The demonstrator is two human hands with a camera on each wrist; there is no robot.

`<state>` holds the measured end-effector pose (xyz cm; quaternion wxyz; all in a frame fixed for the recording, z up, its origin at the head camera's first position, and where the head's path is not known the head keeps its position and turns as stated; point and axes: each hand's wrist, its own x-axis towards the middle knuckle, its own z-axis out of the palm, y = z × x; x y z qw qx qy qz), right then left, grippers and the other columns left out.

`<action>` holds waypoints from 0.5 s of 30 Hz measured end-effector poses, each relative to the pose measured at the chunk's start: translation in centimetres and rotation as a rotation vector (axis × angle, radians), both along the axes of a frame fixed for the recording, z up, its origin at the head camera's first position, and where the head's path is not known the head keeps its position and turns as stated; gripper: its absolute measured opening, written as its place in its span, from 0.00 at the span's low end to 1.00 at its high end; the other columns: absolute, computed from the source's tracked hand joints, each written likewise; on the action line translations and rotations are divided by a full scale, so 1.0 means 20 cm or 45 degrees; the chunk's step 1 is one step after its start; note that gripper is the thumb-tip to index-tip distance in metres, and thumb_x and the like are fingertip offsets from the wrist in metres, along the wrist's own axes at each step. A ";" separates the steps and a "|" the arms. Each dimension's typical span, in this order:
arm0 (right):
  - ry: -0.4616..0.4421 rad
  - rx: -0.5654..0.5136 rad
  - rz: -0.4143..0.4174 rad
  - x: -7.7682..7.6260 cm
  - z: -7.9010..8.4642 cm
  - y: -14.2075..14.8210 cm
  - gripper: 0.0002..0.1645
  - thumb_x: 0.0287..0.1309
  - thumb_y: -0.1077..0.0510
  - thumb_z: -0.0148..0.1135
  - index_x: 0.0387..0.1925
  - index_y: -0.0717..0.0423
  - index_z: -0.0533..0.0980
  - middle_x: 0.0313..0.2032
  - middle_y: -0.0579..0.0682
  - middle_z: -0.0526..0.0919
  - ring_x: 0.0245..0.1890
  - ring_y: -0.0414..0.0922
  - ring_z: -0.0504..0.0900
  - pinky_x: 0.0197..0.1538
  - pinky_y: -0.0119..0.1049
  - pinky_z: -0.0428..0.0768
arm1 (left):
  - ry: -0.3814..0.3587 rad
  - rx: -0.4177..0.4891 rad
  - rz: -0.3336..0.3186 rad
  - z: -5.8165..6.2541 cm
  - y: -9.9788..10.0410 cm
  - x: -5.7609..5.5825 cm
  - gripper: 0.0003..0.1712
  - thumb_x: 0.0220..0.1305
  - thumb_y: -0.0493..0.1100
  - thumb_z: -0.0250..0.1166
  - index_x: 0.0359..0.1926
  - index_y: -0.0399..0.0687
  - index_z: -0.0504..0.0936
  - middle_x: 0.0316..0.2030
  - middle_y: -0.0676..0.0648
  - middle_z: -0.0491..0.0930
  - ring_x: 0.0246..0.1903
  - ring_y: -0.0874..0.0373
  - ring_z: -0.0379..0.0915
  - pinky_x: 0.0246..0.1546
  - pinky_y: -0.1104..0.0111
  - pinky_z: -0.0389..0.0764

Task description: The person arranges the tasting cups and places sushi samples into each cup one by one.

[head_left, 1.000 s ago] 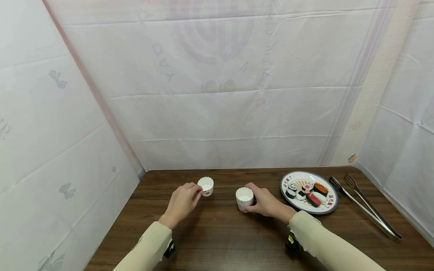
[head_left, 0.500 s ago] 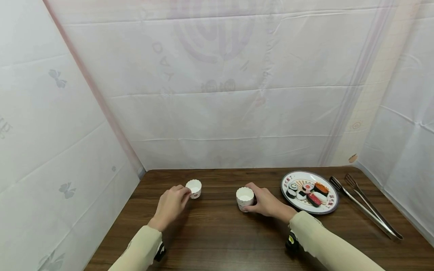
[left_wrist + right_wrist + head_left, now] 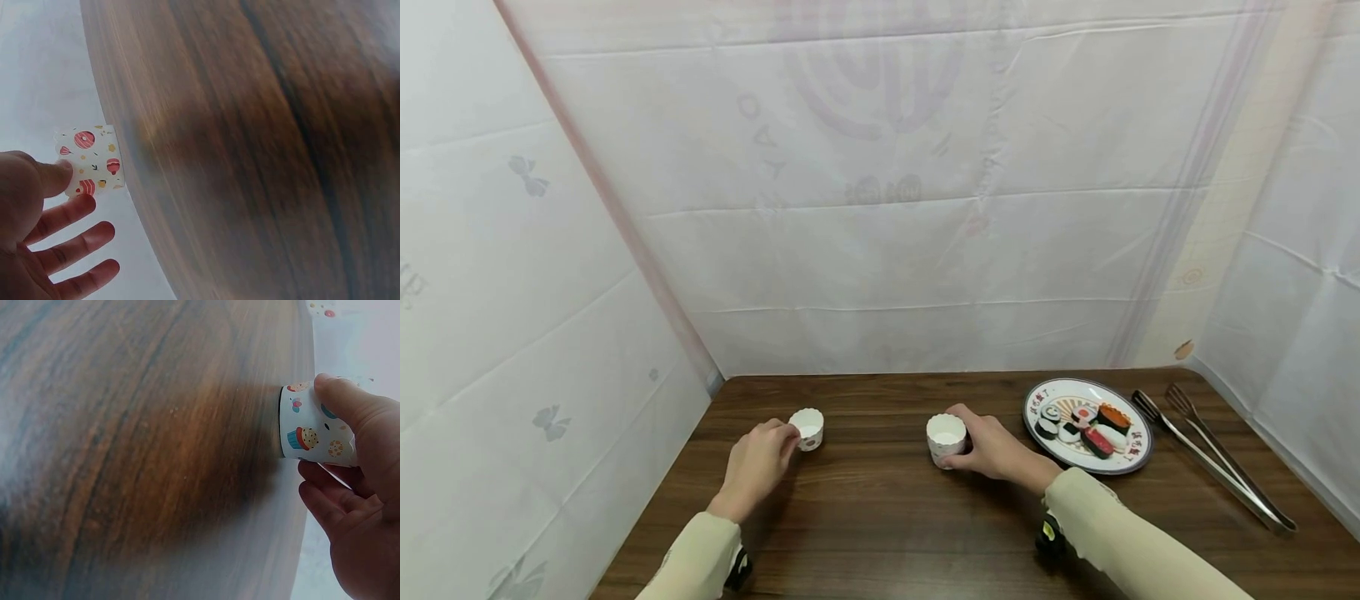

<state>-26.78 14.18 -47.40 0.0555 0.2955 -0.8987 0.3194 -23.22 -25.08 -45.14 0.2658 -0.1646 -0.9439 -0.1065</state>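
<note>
My left hand (image 3: pixel 758 463) pinches a white paper cupcake liner (image 3: pixel 809 437) at its near rim, between thumb and index finger. In the left wrist view this cupcake liner (image 3: pixel 95 153) shows red and yellow prints, and the other fingers are spread apart from it. A second white cupcake liner (image 3: pixel 943 451) stands upright at the middle of the table, with my right hand (image 3: pixel 996 450) gripping its right side. Cupcake and sweet prints cover that cupcake liner (image 3: pixel 312 428) in the right wrist view, its base at the tabletop. Both liners look hollow inside.
A round plate (image 3: pixel 1138 450) bearing several sushi pieces (image 3: pixel 1097 442) lies to the right of my right hand. Metal tongs (image 3: pixel 1232 475) lie beyond it. White printed sheets (image 3: pixel 880 275) hang behind and beside the brown wooden table (image 3: pixel 880 517).
My left hand has moved leftward and slightly nearer, carrying its cupcake liner farther from the other one. My right hand and its liner have stayed in place.
</note>
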 end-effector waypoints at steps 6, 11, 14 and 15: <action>0.003 0.000 -0.004 -0.01 0.00 0.02 0.39 0.52 0.48 0.81 0.60 0.52 0.71 0.46 0.51 0.85 0.45 0.48 0.86 0.47 0.46 0.83 | -0.019 0.001 0.034 -0.01 -0.05 0.02 0.04 0.60 0.33 0.75 0.33 0.45 0.88 0.30 0.47 0.83 0.24 0.53 0.79 0.21 0.59 0.77; -0.017 0.008 -0.015 -0.01 0.00 0.02 0.39 0.53 0.47 0.81 0.60 0.51 0.70 0.47 0.51 0.85 0.46 0.47 0.86 0.47 0.46 0.83 | -0.057 0.010 0.068 -0.01 -0.09 0.03 0.04 0.60 0.33 0.74 0.32 0.45 0.87 0.30 0.48 0.82 0.24 0.53 0.79 0.21 0.58 0.77; -0.028 0.007 -0.018 -0.01 0.00 0.03 0.39 0.53 0.47 0.81 0.61 0.51 0.70 0.47 0.51 0.85 0.46 0.47 0.86 0.47 0.46 0.83 | -0.085 0.013 0.086 -0.02 -0.11 0.04 0.04 0.60 0.33 0.74 0.32 0.45 0.87 0.31 0.47 0.83 0.24 0.53 0.79 0.21 0.58 0.78; -0.025 0.006 -0.016 -0.01 0.00 0.03 0.39 0.53 0.47 0.81 0.61 0.51 0.70 0.47 0.51 0.85 0.46 0.48 0.86 0.47 0.46 0.83 | -0.095 0.015 0.089 -0.02 -0.11 0.05 0.04 0.60 0.33 0.74 0.33 0.44 0.87 0.31 0.47 0.83 0.24 0.53 0.79 0.21 0.58 0.78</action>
